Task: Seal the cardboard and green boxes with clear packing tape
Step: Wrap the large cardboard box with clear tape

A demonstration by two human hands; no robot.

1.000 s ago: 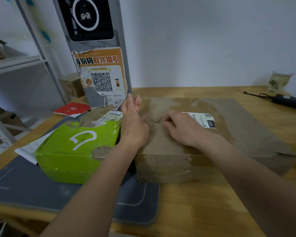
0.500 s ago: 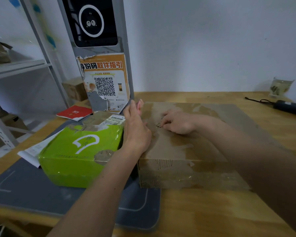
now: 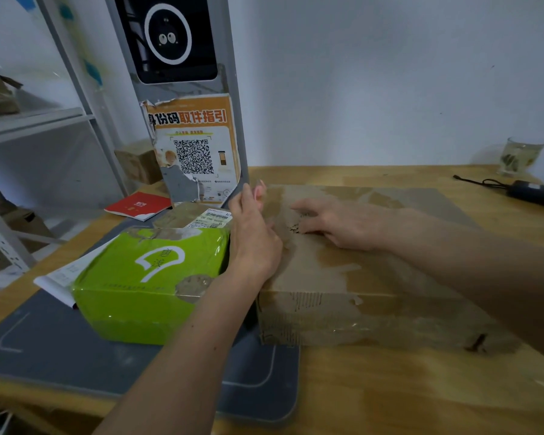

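While my left hand (image 3: pixel 254 237) stands edge-on with straight fingers against the near-left side of the cardboard box (image 3: pixel 358 271), the green box (image 3: pixel 145 277) sits just left of it on the grey mat (image 3: pixel 60 350). Right hand (image 3: pixel 336 224) lies past the left one, fingers loosely flat on the box top at a torn patch, holding nothing. No tape roll visible. Risk: pressing that ragged spot could tear more paper, so tape bonds badly. Glass (image 3: pixel 520 155) far right on the counter (image 3: pixel 390 397).
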